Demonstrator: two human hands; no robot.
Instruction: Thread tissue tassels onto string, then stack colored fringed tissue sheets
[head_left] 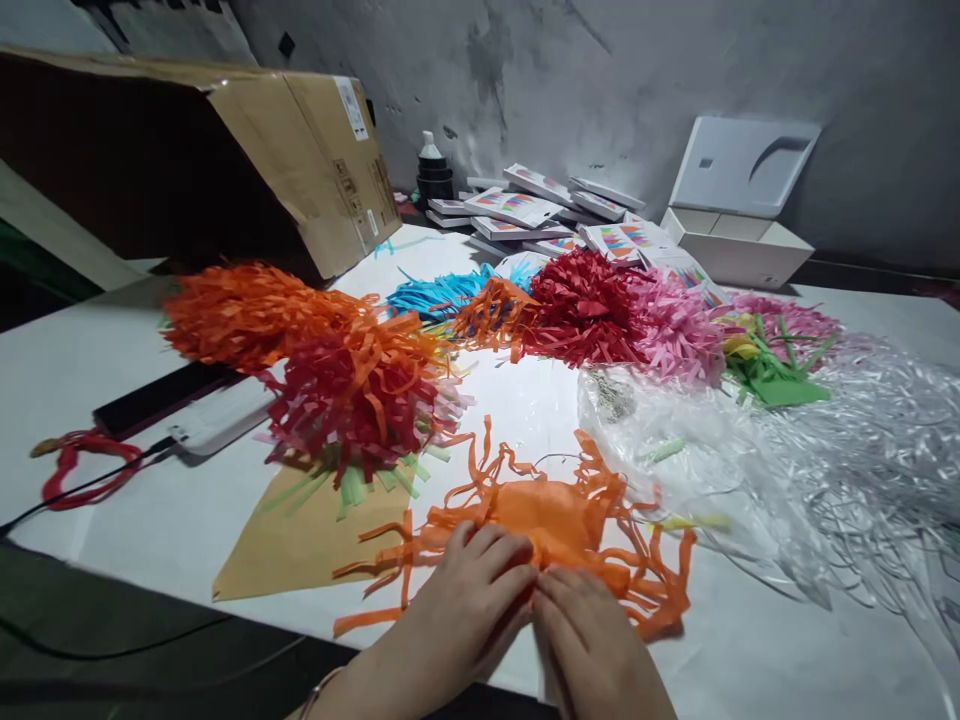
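Near the front edge of the table lies an orange fringed tissue-paper piece (551, 510), its cut strips spread out to both sides. My left hand (484, 585) has its fingers closed on the near edge of the paper. Close beside it, my right hand (589, 625) pinches the same edge, the two sets of fingertips almost touching. The exact fold or grip under the fingers is hidden. A fringed bundle in red and orange (367, 390) lies beyond my left hand, partly over a tan paper sheet (307, 540).
Orange (255, 315), blue (435, 292), dark red (585, 310) and pink (679, 325) fringe bundles line the middle. Clear plastic strands (847, 460) spread at right. Behind stand a cardboard box (322, 160), flat printed packs (517, 208) and an open white box (735, 245). A power bank (221, 415) trails a cable.
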